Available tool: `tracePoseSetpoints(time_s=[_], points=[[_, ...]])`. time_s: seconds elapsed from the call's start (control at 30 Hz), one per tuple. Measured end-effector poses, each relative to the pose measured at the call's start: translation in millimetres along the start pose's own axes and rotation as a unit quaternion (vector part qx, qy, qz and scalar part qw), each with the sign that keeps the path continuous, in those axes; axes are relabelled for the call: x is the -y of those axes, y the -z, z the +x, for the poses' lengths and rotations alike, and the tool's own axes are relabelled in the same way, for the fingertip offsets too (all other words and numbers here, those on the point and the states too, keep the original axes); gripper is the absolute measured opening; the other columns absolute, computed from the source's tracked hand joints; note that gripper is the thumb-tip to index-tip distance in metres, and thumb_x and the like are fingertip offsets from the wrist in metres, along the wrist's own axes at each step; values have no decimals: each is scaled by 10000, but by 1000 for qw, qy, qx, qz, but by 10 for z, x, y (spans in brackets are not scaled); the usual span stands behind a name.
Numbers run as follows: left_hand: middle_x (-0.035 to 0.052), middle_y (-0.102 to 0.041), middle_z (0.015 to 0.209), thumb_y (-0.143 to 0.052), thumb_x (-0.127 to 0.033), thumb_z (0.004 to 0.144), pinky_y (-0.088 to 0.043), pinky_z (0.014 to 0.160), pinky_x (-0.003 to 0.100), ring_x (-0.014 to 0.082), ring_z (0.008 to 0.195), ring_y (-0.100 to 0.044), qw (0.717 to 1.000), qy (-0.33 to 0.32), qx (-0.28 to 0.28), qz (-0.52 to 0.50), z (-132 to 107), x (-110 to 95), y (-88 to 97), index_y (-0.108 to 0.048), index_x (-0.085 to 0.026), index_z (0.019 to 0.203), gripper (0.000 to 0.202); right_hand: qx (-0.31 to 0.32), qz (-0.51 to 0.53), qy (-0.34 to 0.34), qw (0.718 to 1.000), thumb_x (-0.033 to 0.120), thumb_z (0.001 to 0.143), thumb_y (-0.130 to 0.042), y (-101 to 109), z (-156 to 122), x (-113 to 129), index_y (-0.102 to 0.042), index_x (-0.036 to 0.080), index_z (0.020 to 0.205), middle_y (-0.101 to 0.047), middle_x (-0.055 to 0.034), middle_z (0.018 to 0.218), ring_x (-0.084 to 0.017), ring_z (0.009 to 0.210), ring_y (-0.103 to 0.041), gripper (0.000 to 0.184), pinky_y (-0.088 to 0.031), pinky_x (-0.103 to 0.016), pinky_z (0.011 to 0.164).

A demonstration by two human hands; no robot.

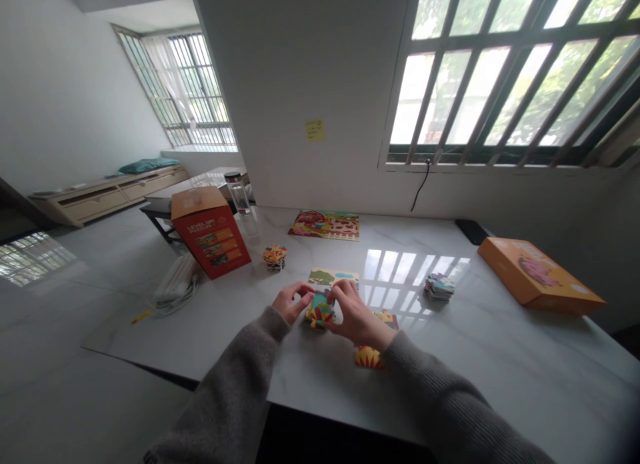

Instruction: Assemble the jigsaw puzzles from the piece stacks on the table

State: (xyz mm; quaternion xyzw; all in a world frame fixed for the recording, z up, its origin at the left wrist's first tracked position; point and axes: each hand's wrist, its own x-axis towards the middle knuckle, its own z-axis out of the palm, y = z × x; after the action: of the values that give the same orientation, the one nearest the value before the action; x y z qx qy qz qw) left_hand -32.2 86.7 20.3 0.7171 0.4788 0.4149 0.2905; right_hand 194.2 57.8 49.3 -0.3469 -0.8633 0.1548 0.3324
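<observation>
Since the jigsaw piece (320, 312) lies just below the puzzle strip (333, 277), between the left hand (295, 302) and right hand (353, 311), it is touched by both, half-curled; whether it is gripped, and its long axis, cannot be told.

The red puzzle box (213, 241) reads "LEVEL UP! PUZZLES" — other print is too small to read.
</observation>
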Motion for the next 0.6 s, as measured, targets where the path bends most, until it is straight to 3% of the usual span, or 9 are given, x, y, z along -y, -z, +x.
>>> tracePoseSetpoints(time_s=[0.17,0.37,0.53,0.6], points=[[-11,-546,611,-559,-524,842,-418,606,254,141,605,-496,993,70,-13,-95,-140,-59,-38,-587,-177,680,385,9,-41,44,998,135,722,-791,-44,-6,114,-508,230,1026,-463,-91,1142,-287,1098,-441,427,-496,-469,950],[-22,-523,621,-610,-565,795,-369,552,236,119,570,-430,991,91,-24,-90,-268,-107,-10,-598,-174,694,403,28,-53,63,996,128,740,-763,-42,-14,204,-499,226,1052,-471,-98,1139,-285,1086,-448,420,-508,-465,938],[-21,-513,634,-594,-576,788,-409,595,254,135,590,-467,989,113,-61,-78,-340,124,258,-572,-184,703,402,9,-21,33,999,197,801,-723,-35,-36,147,-488,227,1087,-478,-102,1190,-278,1136,-458,372,-477,-473,992],[-16,-513,631,-583,-572,785,-427,624,274,154,612,-497,991,119,-42,-51,-380,239,417,-575,-189,700,393,9,-35,9,999,222,830,-705,-70,-53,85,-494,223,1071,-496,-102,1153,-285,1128,-466,321,-478,-479,978]])
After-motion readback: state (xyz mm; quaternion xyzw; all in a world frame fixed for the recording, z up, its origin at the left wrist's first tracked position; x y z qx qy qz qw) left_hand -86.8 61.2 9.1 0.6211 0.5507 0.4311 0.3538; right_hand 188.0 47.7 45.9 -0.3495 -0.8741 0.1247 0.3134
